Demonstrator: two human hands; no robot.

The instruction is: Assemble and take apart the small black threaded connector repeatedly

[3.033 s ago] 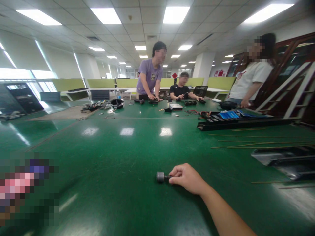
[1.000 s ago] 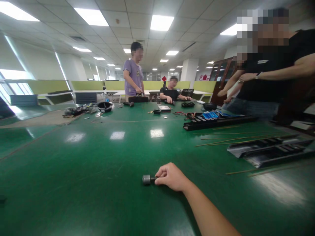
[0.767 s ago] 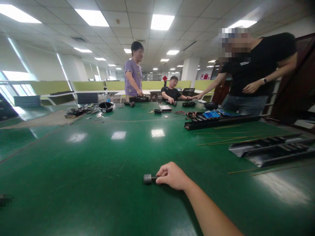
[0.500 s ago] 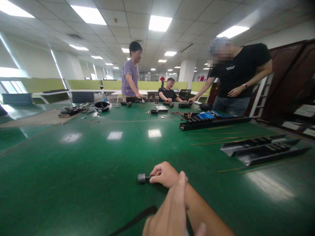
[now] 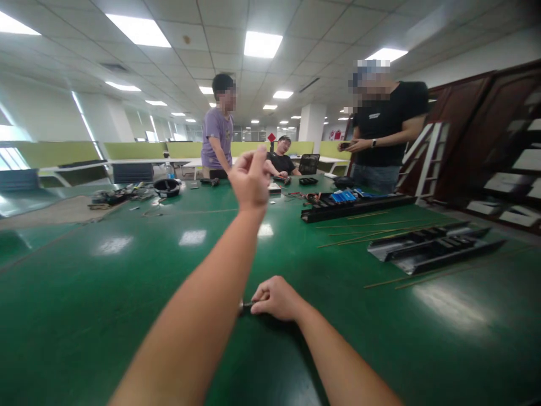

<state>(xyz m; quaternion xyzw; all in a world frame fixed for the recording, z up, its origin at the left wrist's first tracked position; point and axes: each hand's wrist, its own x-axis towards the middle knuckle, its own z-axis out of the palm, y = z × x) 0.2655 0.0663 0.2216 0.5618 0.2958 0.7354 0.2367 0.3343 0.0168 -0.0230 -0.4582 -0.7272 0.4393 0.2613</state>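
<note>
Apparently a metal part (image 5: 247, 305) in the right hand (image 5: 276, 299)

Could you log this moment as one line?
Right hand: pinching dark shaft | left hand: raised above green table | black channels: table's right side

Left arm extends from 7 o'clock towards 12, wrist bent, left hand (image 5: 251, 179) uppermost, fingers partly curled, slight blur noted. Right arm enters from 5 o'clock; right hand (image 5: 276, 298) points to 9, thumb and forefinger pinched together
</note>
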